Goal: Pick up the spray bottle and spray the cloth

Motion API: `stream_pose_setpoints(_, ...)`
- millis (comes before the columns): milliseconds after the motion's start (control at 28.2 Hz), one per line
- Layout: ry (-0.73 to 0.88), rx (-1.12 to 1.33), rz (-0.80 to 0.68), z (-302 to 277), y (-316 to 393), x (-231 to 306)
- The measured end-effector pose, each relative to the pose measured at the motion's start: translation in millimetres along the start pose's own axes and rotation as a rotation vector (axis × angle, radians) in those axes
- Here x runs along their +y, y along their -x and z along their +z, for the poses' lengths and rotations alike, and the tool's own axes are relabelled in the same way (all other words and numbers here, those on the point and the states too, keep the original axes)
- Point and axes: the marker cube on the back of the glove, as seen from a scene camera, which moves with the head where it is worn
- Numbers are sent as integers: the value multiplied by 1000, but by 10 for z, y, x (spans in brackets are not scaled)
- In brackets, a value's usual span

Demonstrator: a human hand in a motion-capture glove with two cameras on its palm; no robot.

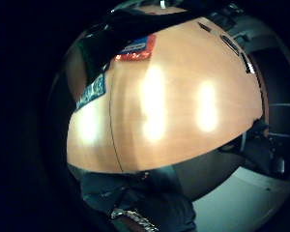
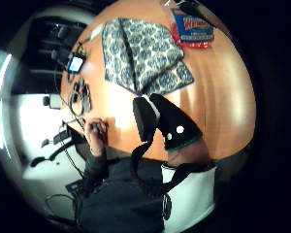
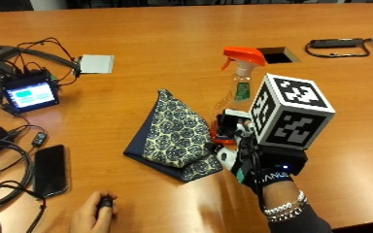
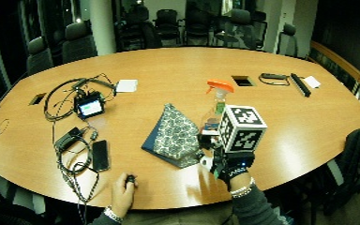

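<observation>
Centre-right of the outside view, gloved right hand (image 3: 251, 155) sat short of clear orange-triggered spray bottle (image 3: 237, 87); grip unreadable. Advise grasping the neck, nozzle toward patterned folded cloth (image 3: 174, 138).

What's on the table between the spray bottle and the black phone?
The folded patterned cloth lies between the spray bottle and the black phone, as the outside view shows.

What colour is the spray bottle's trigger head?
Orange, on the clear plastic spray bottle; clearest in the outside view.
</observation>
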Motion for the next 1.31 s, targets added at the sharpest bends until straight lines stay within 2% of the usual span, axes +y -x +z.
stream_pose_setpoints(248,-156,-131,128,-88,-96,-260)
stream_pose_setpoints(639,-314,-385,234,-204,-214,-741)
stream_pose_setpoints(923,-341,-544,243,-169,-182,-991)
stream_pose_setpoints(1313,-540,-814,280,-127,-169,-1187)
